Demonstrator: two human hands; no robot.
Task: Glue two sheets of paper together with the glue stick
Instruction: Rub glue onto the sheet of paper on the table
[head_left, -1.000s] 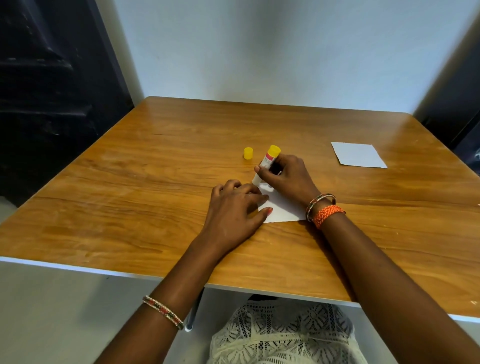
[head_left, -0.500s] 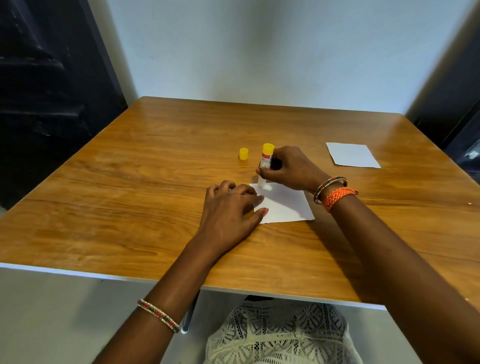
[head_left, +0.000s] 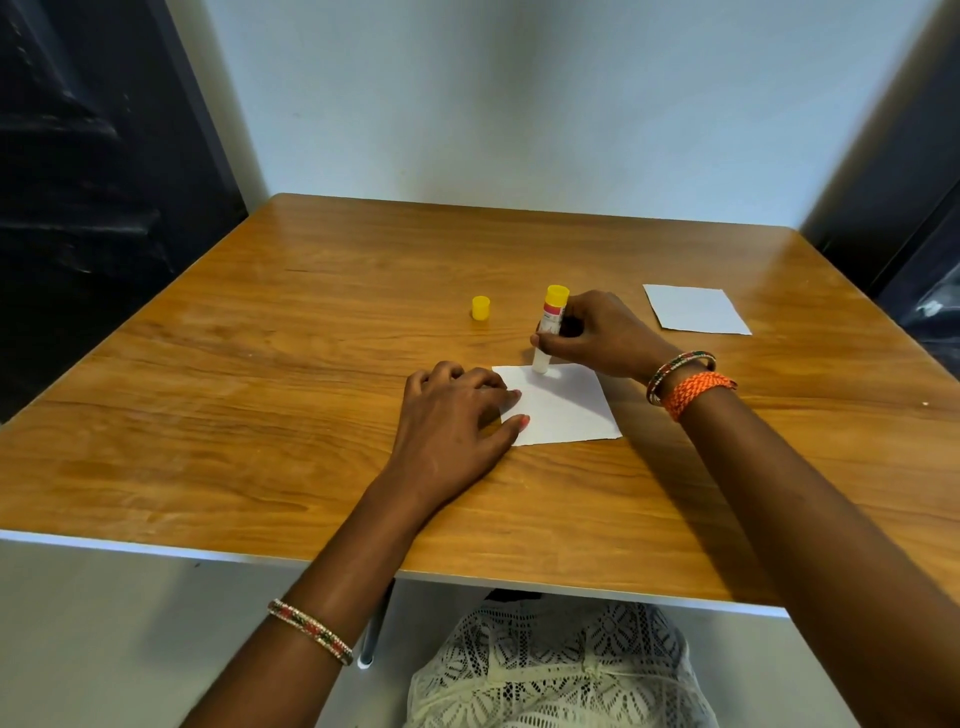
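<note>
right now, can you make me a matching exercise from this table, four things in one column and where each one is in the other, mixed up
Things
1. glue stick
2. yellow cap
3. near sheet of paper
4. far sheet of paper

Places
A. lying alone toward the table's far right
B. pinned flat at its left edge under the left hand
C. standing by itself on the wood, left of the stick
D. held upright in the right hand, its lower end on paper

Pairs: 1-D, 2-C, 3-B, 4-A
</note>
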